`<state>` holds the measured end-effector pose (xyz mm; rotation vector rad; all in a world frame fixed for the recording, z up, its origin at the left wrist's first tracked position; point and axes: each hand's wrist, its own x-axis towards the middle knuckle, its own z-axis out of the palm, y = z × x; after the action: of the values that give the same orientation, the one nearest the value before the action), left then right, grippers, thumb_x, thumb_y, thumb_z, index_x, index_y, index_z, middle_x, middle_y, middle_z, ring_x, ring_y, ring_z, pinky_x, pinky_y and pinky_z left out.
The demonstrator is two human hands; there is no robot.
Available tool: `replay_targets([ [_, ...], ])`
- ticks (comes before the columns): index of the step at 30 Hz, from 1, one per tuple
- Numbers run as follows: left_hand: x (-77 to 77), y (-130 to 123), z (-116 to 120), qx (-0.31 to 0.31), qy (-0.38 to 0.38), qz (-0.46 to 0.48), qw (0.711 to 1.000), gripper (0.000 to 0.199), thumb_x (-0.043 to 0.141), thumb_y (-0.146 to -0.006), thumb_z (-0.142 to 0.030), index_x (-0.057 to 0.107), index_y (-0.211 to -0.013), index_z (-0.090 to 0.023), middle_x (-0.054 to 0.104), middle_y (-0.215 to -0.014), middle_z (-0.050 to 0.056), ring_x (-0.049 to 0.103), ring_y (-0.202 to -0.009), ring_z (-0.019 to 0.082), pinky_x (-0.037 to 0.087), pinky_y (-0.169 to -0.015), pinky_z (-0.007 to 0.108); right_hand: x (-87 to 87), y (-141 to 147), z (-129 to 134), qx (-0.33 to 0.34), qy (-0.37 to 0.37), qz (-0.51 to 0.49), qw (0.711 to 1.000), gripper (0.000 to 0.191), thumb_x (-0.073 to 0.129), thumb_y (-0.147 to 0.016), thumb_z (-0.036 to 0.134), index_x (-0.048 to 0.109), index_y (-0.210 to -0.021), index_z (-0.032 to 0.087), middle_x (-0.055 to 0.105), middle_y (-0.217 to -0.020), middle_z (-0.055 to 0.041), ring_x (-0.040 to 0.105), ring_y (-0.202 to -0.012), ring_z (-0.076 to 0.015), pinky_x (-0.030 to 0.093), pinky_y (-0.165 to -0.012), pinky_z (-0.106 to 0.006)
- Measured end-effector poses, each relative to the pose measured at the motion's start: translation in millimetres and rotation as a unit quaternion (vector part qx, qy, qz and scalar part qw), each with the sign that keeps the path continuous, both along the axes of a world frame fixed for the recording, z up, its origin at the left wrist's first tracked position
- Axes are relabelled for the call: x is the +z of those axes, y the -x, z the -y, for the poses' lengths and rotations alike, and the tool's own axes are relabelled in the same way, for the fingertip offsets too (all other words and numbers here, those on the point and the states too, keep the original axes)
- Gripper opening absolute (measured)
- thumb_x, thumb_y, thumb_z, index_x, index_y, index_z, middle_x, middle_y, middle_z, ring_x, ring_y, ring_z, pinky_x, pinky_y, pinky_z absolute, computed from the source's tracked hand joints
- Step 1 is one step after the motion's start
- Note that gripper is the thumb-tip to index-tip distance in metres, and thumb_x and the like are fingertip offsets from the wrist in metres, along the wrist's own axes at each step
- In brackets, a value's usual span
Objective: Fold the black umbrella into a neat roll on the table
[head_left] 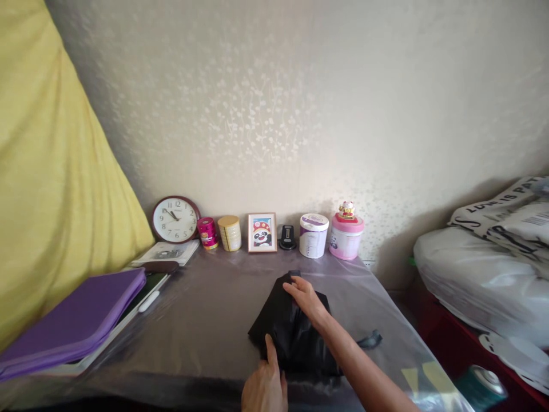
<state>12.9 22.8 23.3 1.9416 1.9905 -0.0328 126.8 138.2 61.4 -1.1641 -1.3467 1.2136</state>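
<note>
Plastic-sheeted table (193, 320) holds a crumpled glossy black bag (291, 332), right hand (306, 297) on its top edge, grip unclear, left hand (266, 386) open-fingered at its lower edge.

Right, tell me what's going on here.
A person has both bare hands at a folded piece of glossy black material. The right hand lies on its far end, and the left hand is at its near edge. The material lies on a clear plastic cover over a table. A purple padded folder lies to the left, and a wall clock stands among small containers along the wall.
</note>
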Motion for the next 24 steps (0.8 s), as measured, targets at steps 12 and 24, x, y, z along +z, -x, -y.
replay_targets([
  [12, 1.5, 9, 2, -0.021, 0.003, -0.007, 1.0, 0.059, 0.038, -0.083, -0.026, 0.019, -0.136, -0.009, 0.059, -0.107, 0.016, 0.062, -0.083, 0.021, 0.046, -0.07, 0.029, -44.9, 23, -31, 0.001, -0.013, 0.277, 0.961, 0.035, 0.055, -0.073, 0.031, 0.054, -0.105, 0.014, 0.067, -0.069, -0.0009, 0.061, -0.062, -0.0149, 0.044, -0.052, -0.022],
  [24, -1.3, -4, -3, -0.072, -0.113, -0.101, 0.986, 0.092, 0.055, -0.063, -0.005, 0.009, -0.133, -0.04, 0.004, -0.147, -0.001, 0.054, -0.095, 0.026, 0.05, -0.071, 0.039, -27.0, 24, -14, 0.058, -0.077, 0.301, 0.949, 0.027, 0.046, -0.079, 0.027, 0.056, -0.103, 0.019, 0.069, -0.067, 0.0014, 0.064, -0.07, -0.0134, 0.044, -0.065, -0.022],
])
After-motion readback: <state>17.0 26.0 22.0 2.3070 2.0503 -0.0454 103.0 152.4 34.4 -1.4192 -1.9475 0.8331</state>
